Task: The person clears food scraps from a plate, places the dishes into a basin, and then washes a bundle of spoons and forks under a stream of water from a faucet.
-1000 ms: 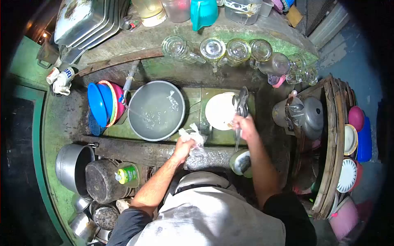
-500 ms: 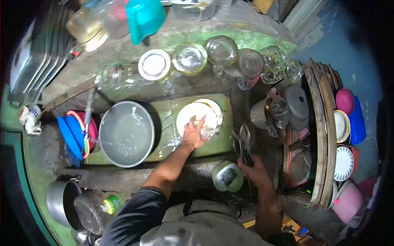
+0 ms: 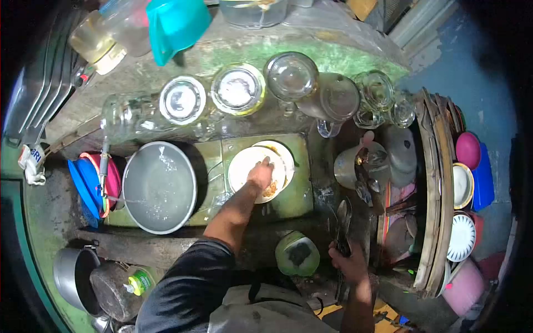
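My left hand (image 3: 261,173) is over two overlapping white plates (image 3: 241,169) on the green sink floor. Its fingers are bunched and bent down toward the upper plate; whatever they may hold is hidden. Brownish food scraps (image 3: 270,190) lie on the plate beside the hand. On the right, my right hand (image 3: 350,262) is closed around a bundle of metal spoons and forks (image 3: 342,222), their heads pointing away from me. A green container (image 3: 297,255) with a dark patch inside stands just left of that hand.
A grey basin of water (image 3: 160,188) sits left of the plates, with a tap (image 3: 104,166) running into it. Glass jars and mugs (image 3: 239,89) line the ledge behind. Pots (image 3: 400,150) and a wooden rack (image 3: 436,194) stand right. A pot (image 3: 72,277) is front left.
My left hand's fingers have gone from spread to bunched, and the scraps on the plate now show. My right hand still holds the cutlery, slightly lower in view. The camera view has shifted.
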A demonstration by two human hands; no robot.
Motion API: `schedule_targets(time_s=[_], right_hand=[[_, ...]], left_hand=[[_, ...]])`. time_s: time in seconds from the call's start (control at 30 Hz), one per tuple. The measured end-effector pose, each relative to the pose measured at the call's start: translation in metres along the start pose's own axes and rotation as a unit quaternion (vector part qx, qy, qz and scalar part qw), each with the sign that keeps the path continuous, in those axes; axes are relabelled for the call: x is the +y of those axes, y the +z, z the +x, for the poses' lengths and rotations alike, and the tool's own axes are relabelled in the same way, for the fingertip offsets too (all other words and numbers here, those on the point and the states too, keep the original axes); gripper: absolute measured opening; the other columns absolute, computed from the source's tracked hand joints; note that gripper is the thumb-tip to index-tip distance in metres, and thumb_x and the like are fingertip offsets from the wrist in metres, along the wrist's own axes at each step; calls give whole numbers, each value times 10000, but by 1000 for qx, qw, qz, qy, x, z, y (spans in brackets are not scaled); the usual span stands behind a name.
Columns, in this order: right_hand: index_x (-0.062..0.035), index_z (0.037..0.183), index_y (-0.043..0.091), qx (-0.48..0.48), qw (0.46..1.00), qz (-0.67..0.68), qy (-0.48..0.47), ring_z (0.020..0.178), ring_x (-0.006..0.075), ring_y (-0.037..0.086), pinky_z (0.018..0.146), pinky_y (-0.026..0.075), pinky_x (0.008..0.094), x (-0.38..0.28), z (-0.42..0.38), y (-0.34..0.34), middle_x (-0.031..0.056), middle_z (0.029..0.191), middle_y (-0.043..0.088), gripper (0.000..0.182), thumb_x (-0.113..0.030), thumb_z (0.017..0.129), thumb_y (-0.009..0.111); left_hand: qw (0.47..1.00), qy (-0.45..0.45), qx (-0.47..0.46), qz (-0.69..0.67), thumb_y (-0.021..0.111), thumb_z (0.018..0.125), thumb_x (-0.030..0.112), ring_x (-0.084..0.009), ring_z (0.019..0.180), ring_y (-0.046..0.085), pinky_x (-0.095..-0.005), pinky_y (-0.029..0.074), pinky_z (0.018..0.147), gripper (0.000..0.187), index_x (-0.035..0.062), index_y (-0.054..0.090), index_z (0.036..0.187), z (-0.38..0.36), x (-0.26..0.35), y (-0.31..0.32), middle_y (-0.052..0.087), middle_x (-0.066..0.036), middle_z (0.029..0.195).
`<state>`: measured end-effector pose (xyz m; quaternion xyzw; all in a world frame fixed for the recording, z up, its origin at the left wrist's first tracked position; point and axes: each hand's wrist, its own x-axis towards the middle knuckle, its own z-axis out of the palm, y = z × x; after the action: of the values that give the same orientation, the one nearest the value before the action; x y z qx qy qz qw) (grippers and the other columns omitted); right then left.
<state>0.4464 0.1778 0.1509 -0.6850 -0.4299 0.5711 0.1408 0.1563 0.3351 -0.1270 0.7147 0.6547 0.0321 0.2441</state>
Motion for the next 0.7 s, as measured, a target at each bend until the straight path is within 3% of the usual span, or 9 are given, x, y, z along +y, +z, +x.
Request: schedule_targets(time_s=[0.1,0.17,0.2,0.23,0.3,0.4,0.5,0.63,0.7], right_hand=[[-31,981,606,-7,1000,22,-4,612,87,516,551,420,259,-17,-2,10,15,768,588,200,-132,824,678],[-25,964,588,-9,999,54,-5,577,81,484,520,395,250,-25,-4,14,3,745,556,181,-87,818,675],[-28,962,588,-18,999,36,-14,580,82,483,525,398,251,-31,-2,15,3,752,557,181,-93,818,675],[-30,960,589,-31,999,17,-24,582,83,482,530,400,251,-35,-1,17,3,759,558,181,-99,818,676],[-32,965,588,-39,998,35,-41,579,82,479,525,399,248,-36,2,19,4,758,557,186,-106,819,675],[-44,978,598,-37,999,-23,-6,606,85,503,540,410,255,-61,10,39,0,761,577,175,-121,833,660],[-46,971,585,-136,987,12,-91,596,89,487,536,405,255,-59,25,64,-8,748,561,166,-108,832,652],[-43,1002,555,-153,984,-38,-87,577,95,485,510,402,252,-73,44,93,2,769,552,208,-76,820,650],[-38,1035,543,-162,980,-63,-98,569,92,494,489,409,248,-83,48,119,14,803,565,253,-61,809,655]], left_hand=[[996,9,17,-85,635,723,95,-356,966,616,-424,497,854,318,6,608,1027,-2,-11,-5,581,-224,1088],[958,-65,177,-217,717,685,154,-346,1022,594,-392,488,881,410,-15,587,1036,-24,-6,-29,603,-222,1046],[926,-108,191,-308,708,691,162,-349,973,610,-368,484,876,389,-4,588,1021,-33,-8,-42,615,-223,1041],[900,-108,207,-368,659,726,101,-276,914,629,-329,495,832,325,19,597,1034,-47,-8,-59,634,-163,1016],[736,-110,327,-583,606,754,25,-194,875,616,-290,501,769,259,41,615,1013,-68,-6,-63,645,-84,926],[639,-187,313,-677,563,791,-34,-144,848,604,-266,494,707,225,33,612,1001,-134,-13,-97,632,-39,888],[544,-244,349,-723,560,807,-40,-135,755,596,-275,490,647,202,3,606,999,-202,-51,-97,631,-45,858],[297,-271,432,-807,499,843,79,-190,620,581,-353,502,524,106,35,585,886,-303,-115,-99,585,-59,751],[306,-221,513,-771,495,808,115,-191,559,534,-338,479,492,47,92,522,776,-365,-145,-121,549,-31,711]])
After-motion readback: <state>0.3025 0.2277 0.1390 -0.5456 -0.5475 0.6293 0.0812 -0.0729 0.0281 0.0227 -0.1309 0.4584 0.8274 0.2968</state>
